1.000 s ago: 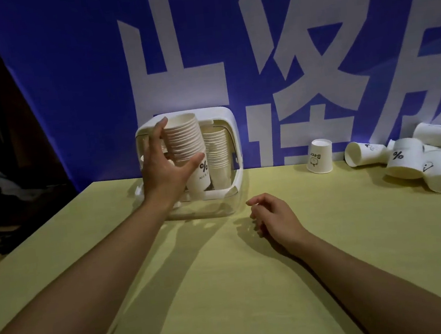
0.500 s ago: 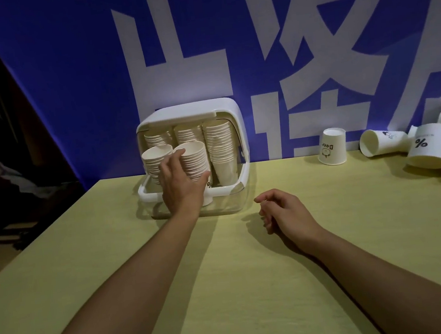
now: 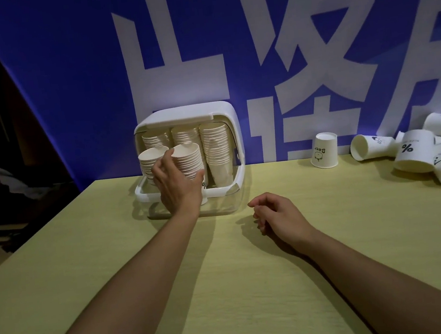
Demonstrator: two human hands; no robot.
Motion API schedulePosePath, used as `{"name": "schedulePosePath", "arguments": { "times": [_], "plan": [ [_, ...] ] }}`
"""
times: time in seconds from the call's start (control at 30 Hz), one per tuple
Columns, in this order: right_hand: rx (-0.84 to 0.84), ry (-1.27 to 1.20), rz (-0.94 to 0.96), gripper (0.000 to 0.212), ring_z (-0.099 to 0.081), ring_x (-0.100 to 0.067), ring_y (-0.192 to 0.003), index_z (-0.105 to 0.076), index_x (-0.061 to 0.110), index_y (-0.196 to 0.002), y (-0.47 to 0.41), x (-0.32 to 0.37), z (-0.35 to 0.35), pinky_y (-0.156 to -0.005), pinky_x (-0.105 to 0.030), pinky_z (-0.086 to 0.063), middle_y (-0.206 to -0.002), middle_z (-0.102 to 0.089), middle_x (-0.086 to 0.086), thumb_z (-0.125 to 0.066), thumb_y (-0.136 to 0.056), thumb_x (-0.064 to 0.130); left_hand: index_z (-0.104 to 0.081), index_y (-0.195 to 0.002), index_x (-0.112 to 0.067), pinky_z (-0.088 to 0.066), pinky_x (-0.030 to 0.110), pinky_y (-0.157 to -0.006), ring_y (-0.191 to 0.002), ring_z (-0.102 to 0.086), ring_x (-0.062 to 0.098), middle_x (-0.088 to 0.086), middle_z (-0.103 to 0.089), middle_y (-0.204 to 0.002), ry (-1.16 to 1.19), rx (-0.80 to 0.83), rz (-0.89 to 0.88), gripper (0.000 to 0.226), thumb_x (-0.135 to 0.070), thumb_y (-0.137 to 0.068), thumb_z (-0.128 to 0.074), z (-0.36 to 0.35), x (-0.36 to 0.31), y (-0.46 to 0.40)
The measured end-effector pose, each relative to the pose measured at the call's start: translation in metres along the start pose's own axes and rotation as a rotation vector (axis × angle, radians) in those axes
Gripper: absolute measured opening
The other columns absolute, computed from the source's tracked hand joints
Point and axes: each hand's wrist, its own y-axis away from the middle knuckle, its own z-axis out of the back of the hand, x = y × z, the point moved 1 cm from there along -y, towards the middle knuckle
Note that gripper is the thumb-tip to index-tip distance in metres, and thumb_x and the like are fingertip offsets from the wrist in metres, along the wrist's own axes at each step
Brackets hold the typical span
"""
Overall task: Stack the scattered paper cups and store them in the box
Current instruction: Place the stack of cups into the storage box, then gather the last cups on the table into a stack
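1. Presently, box (image 3: 224, 111): white, front open, lid part up; stands at rear of table (image 3: 255, 286), against blue banner (image 3: 66, 74) w/ white lettering.
2. Stacks in box: three tall ones at back/right, incl. right stack (image 3: 216, 150); two shorter in front, left stack (image 3: 150, 161) and middle stack (image 3: 188, 159).
3. Left hand (image 3: 179, 188): reaches into box front; thumb on right side of middle stack, fingers curled round its left side, between the two front stacks. Holds that stack.
4. Base of middle stack: hidden behind hand; prob. resting on box floor, can't confirm.
5. Right hand (image 3: 277, 215): on table just right of box, fingers loosely curled, holding nothing.
6. Single cup (image 3: 323, 151): upside down, near banner, right of box, apart from pile.
7. Loose cups (image 3: 416, 155): heap at far right of table, some on sides, some inverted, touching and overlapping; one shows "%" mark.
8. Lying cup (image 3: 368, 146): on its side at left edge of heap, mouth toward box.
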Motion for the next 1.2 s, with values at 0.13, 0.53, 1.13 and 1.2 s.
{"name": "schedulePosePath", "arguments": {
  "times": [0.13,0.53,1.13,1.2],
  "plan": [
    [0.033,0.125,-0.036,0.019,-0.059,-0.018,-0.069,-0.067,0.017,-0.102,0.000,0.014,0.012,-0.060,-0.028,-0.051,-0.090,-0.066,-0.007,-0.050,-0.100,0.010,-0.039,-0.139,-0.033,-0.052,0.045,-0.094,-0.131,-0.042,0.026,0.002,-0.039,-0.146,0.182,-0.084,0.001,0.073,-0.032,-0.080,-0.081,0.000,-0.023,0.012],
    [-0.379,0.515,-0.020,0.018,-0.060,-0.016,-0.080,-0.066,0.019,-0.109,0.029,0.068,0.196,-0.066,-0.027,-0.052,-0.096,-0.066,-0.002,-0.050,-0.100,0.017,-0.052,-0.119,-0.030,-0.041,0.014,-0.066,-0.079,-0.056,0.001,-0.014,-0.057,-0.110,0.787,0.393,0.092,0.032,-0.016,-0.094,-0.066,-0.087,-0.165,0.126],
    [-0.660,1.174,-0.239,0.050,-0.055,-0.026,-0.110,-0.053,0.019,-0.135,-0.026,0.042,0.340,-0.088,-0.035,-0.050,-0.139,-0.049,-0.009,-0.061,-0.093,0.046,-0.067,-0.099,-0.033,-0.047,0.027,-0.065,-0.080,-0.074,0.022,-0.002,-0.069,-0.098,0.714,1.195,-0.080,0.018,-0.016,-0.094,-0.067,-0.200,-0.188,0.221],
    [-0.646,1.183,-0.280,0.053,-0.053,-0.025,-0.107,-0.053,0.021,-0.134,-0.032,0.039,0.340,-0.087,-0.036,-0.052,-0.137,-0.050,-0.009,-0.065,-0.090,0.047,-0.067,-0.098,-0.034,-0.046,0.028,-0.065,-0.076,-0.072,0.020,-0.003,-0.069,-0.097,0.729,1.181,-0.056,0.018,-0.016,-0.094,-0.067,-0.202,-0.187,0.219]
  ]
}}
